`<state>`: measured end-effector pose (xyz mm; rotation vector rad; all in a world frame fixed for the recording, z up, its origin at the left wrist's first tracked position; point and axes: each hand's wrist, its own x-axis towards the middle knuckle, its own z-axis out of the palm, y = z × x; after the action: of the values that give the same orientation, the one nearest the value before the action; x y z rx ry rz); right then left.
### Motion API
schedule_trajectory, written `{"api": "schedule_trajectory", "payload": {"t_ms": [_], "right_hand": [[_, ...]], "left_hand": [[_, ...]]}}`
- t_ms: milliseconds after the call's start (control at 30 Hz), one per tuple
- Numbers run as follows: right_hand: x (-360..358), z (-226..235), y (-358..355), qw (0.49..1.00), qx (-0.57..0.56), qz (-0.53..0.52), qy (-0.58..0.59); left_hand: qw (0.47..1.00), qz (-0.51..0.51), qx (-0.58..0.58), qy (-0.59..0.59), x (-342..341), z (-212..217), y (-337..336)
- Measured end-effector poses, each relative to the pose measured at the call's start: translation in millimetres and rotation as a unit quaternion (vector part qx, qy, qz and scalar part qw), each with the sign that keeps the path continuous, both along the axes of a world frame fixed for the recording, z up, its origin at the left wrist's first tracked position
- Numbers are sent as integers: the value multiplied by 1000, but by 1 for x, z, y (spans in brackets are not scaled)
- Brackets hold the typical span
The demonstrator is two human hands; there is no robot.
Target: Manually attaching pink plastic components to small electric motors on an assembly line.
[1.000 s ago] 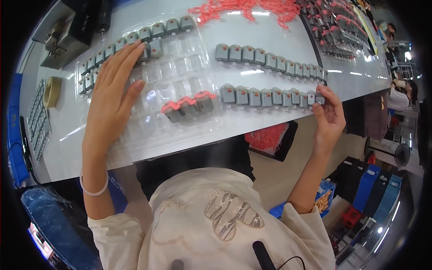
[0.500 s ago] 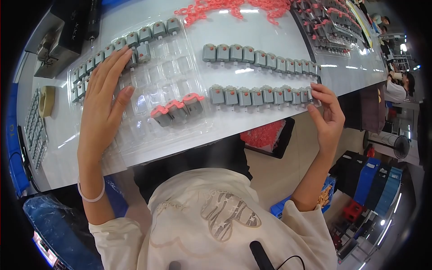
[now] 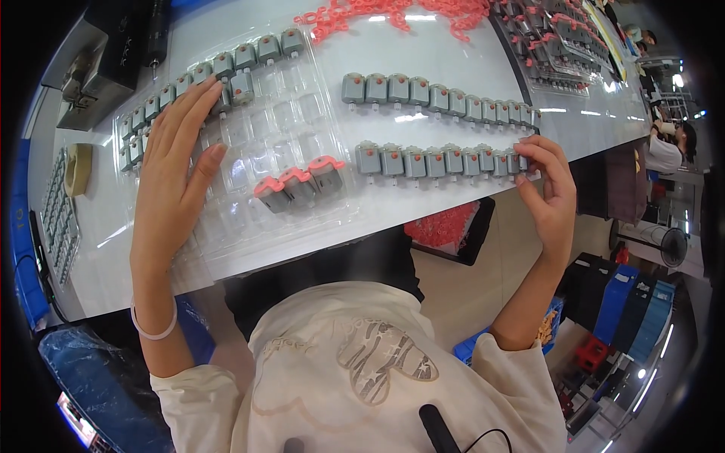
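Small grey electric motors stand in a front row (image 3: 433,161) and a back row (image 3: 429,98) on the white table. My right hand (image 3: 550,185) is at the right end of the front row, with thumb and fingertips closed around the end motor (image 3: 522,163). My left hand (image 3: 170,177) rests flat over a clear plastic tray (image 3: 260,140), fingers stretched out and touching motors along its far side. Three motors with pink clips (image 3: 300,186) lie in the tray's near right part. My left palm and fingers hide some of the tray.
Loose pink clips (image 3: 393,9) are heaped at the table's far edge. Filled trays (image 3: 563,45) are stacked at the far right. A tape roll (image 3: 77,170) and a black device (image 3: 102,64) are at left. Below the table edge is a bin of pink pieces (image 3: 445,230).
My right fingertips have shifted slightly left against the end of the front row. That row appears a little farther right in view. My left hand has stayed on the tray.
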<state>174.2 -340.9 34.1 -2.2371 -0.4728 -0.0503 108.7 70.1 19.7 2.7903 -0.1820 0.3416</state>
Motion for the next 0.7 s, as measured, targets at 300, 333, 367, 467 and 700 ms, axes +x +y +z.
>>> {"api": "schedule_trajectory", "payload": {"t_ms": [300, 333, 367, 467, 700], "right_hand": [[-3, -9, -7, 991, 127, -25, 37], [-3, -10, -7, 990, 134, -33, 41], [-2, -7, -7, 990, 134, -33, 41], [0, 3, -5, 1000, 3, -19, 14], [1, -2, -12, 996, 67, -8, 62]], "left_hand": [[1000, -3, -7, -5, 0, -2, 1], [1000, -2, -7, -5, 0, -1, 1], [1000, -2, -8, -4, 0, -1, 0], [1000, -1, -8, -3, 0, -1, 0], [1000, 5, -2, -2, 0, -2, 0]]}}
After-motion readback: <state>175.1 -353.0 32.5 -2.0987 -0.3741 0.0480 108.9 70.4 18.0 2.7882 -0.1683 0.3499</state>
